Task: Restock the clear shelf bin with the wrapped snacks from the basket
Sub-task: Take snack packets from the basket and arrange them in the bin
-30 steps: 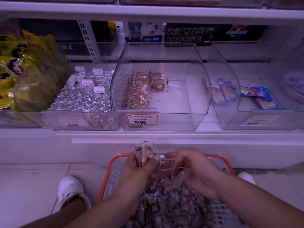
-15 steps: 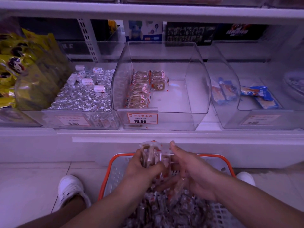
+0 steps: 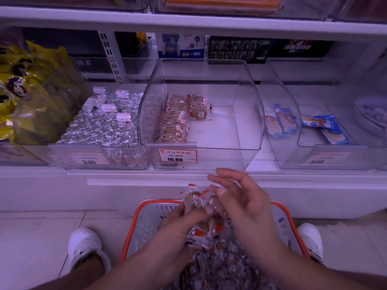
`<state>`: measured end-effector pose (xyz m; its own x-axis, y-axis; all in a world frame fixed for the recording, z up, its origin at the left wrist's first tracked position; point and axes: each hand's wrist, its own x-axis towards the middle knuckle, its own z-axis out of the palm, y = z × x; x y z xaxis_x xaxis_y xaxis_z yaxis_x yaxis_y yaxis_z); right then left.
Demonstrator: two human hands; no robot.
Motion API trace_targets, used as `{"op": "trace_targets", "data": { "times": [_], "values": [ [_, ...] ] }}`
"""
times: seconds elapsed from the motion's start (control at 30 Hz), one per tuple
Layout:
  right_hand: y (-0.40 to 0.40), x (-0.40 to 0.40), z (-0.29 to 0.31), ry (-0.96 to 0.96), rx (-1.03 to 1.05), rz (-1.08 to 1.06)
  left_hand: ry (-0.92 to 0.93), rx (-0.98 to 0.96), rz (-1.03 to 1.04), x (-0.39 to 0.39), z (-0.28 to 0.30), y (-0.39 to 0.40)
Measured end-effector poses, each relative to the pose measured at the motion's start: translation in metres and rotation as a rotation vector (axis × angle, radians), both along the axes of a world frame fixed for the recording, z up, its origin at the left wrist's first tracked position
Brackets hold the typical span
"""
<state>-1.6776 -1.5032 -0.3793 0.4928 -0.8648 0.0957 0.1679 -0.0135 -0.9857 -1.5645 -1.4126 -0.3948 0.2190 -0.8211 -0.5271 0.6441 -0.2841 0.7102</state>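
Note:
An orange-rimmed basket point(image 3: 134, 225) stands on the floor between my feet, heaped with wrapped snacks point(image 3: 219, 268). Above it my left hand point(image 3: 178, 227) grips a stack of clear-wrapped brown snacks point(image 3: 193, 203), held upright. My right hand point(image 3: 240, 199) is beside the stack, fingers spread and slightly bent, thumb tip touching the wrappers. On the shelf above stands the clear bin point(image 3: 249, 114) with a 10.80 price tag; rows of the same snacks point(image 3: 173, 122) fill its left side, and its right side is bare.
Left of the bin sits a bin of silver foil candies point(image 3: 100, 128), and yellow bags point(image 3: 23, 91) lie further left. To the right is a clear bin with blue packets point(image 3: 322, 126). My white shoes point(image 3: 83, 245) flank the basket.
My right hand has lifted out of the basket up to the stack and its fingers have opened. The stack in my left hand looks thicker.

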Motion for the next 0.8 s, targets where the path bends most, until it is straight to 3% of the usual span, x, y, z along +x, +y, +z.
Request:
{"op": "trace_targets", "data": {
  "times": [0.17, 0.23, 0.3, 0.43, 0.57, 0.7, 0.8],
  "values": [
    [0.005, 0.0, -0.01, -0.008, 0.089, 0.243, -0.009, -0.061, -0.003, 0.002, 0.0, 0.004],
    [-0.003, -0.001, -0.009, -0.022, 0.273, 0.221, -0.02, -0.106, 0.02, 0.005, 0.001, 0.003],
    [-0.008, -0.001, -0.005, -0.055, 0.527, 0.34, -0.061, -0.161, 0.037, 0.008, 0.003, 0.001],
    [-0.004, 0.001, -0.001, -0.094, 0.843, 0.649, -0.401, -0.159, 0.106, 0.009, -0.001, -0.002],
    [0.001, 0.006, -0.003, -0.23, 0.938, 0.634, -0.749, -0.135, 0.057, 0.002, -0.006, 0.002],
    [0.001, 0.006, -0.004, -0.266, 0.912, 0.624, -0.486, -0.068, 0.033, 0.006, -0.011, 0.001],
    [0.002, 0.007, -0.003, -0.259, 0.932, 0.636, -0.58, -0.073, 0.058, 0.01, -0.012, -0.001]
  ]
}}
